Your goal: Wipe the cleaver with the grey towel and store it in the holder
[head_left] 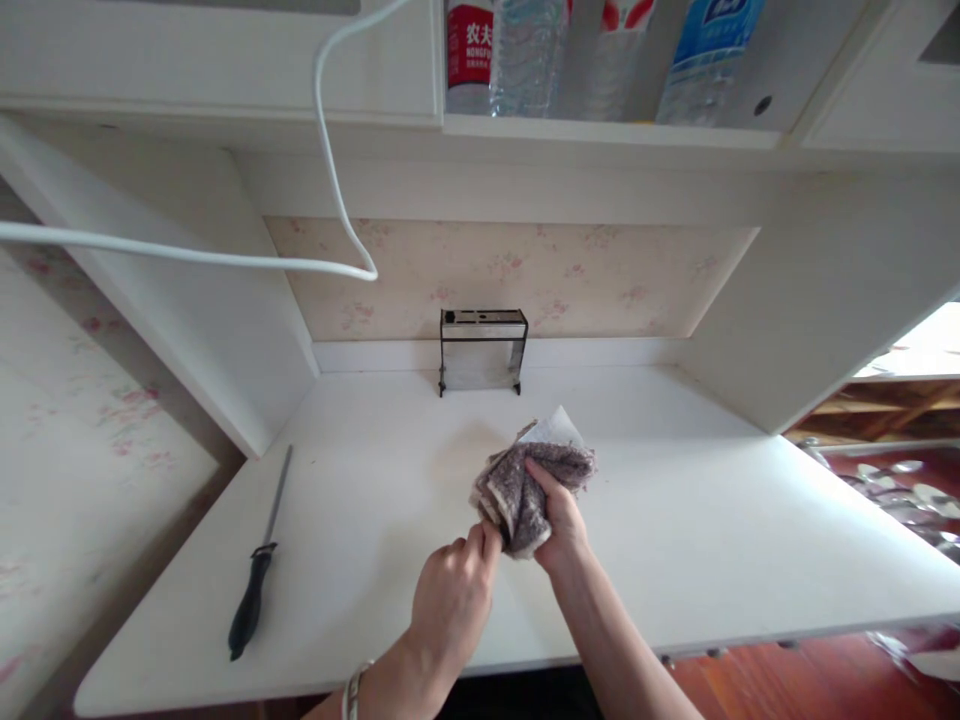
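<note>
A brown-grey fluffy cloth (525, 495) is bunched up over the counter, in front of my body. My right hand (561, 520) grips it from the right, thumb lying across the top. From the cloth's far side pokes a pale, flat corner that looks like the blade of a wide knife (559, 428). My left hand (457, 580) is closed in a fist at the cloth's near left edge, apparently round the knife's handle; the fingers and cloth hide most of it. To the left, a sharpening steel (259, 580) with a black handle lies on the counter.
A knife block (484, 350) with a slotted top and clear sides stands at the back of the white counter (720, 520). Several plastic bottles (529, 55) sit on the shelf above. A white cable (225, 260) hangs at the upper left. Side panels flank the counter.
</note>
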Action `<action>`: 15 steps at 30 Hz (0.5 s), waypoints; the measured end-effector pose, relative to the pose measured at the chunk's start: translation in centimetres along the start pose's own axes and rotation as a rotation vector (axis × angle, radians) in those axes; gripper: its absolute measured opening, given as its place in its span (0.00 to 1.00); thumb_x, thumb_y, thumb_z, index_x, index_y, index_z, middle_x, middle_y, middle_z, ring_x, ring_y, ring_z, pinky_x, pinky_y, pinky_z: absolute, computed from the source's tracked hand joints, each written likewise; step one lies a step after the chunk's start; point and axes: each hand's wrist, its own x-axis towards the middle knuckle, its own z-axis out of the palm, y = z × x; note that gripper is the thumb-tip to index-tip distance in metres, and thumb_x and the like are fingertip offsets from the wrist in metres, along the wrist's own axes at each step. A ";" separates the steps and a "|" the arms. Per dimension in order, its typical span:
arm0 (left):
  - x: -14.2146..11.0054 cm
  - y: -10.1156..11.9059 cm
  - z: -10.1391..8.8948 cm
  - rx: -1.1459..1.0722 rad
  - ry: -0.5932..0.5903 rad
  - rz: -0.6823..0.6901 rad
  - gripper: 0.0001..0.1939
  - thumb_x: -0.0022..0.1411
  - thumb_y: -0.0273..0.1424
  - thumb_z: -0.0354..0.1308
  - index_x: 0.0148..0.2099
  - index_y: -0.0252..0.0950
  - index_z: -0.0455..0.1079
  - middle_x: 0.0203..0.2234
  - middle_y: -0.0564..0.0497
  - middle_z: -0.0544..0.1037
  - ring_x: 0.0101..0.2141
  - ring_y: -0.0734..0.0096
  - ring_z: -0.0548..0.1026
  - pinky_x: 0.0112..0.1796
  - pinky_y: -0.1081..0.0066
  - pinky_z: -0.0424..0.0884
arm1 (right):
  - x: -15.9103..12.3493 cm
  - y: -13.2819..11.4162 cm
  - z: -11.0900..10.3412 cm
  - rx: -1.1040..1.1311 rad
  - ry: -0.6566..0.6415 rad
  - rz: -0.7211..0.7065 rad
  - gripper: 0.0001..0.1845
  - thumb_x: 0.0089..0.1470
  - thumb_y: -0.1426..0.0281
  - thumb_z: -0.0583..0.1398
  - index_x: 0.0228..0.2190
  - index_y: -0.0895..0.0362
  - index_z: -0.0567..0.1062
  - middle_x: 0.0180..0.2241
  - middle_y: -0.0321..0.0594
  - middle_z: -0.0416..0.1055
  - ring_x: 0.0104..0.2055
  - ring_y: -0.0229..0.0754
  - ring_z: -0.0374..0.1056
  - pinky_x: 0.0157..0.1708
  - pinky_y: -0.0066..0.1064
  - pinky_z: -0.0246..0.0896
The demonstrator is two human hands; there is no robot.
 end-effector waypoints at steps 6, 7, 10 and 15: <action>-0.9 -0.1 0.8 0.100 0.056 0.075 0.17 0.59 0.16 0.47 0.49 0.31 0.65 0.33 0.50 0.75 0.28 0.70 0.75 0.28 0.71 0.73 | 2.1 -4.7 -1.8 -0.018 0.059 -0.045 0.08 0.49 0.71 0.62 0.34 0.60 0.77 0.29 0.42 0.78 0.34 0.47 0.77 0.39 0.37 0.74; -1.0 -0.1 1.0 0.098 0.057 0.088 0.17 0.58 0.16 0.47 0.49 0.31 0.64 0.33 0.50 0.75 0.28 0.69 0.75 0.28 0.70 0.73 | 2.4 -5.4 -2.3 -0.030 0.056 -0.067 0.08 0.49 0.72 0.62 0.34 0.60 0.77 0.29 0.42 0.78 0.34 0.47 0.77 0.39 0.36 0.74; -1.2 -0.2 1.3 0.076 0.011 0.104 0.19 0.58 0.16 0.47 0.51 0.33 0.63 0.35 0.49 0.75 0.28 0.68 0.75 0.27 0.70 0.73 | 3.1 -7.9 -3.9 -0.004 0.109 -0.148 0.08 0.49 0.73 0.62 0.35 0.59 0.76 0.29 0.40 0.79 0.34 0.45 0.77 0.40 0.35 0.73; -1.1 0.3 2.3 -0.045 -0.159 -0.013 0.23 0.56 0.15 0.47 0.53 0.35 0.63 0.36 0.49 0.76 0.29 0.67 0.78 0.26 0.72 0.72 | 2.9 -13.0 -7.1 0.130 0.213 -0.430 0.12 0.50 0.74 0.61 0.39 0.55 0.75 0.33 0.33 0.79 0.34 0.37 0.76 0.45 0.34 0.70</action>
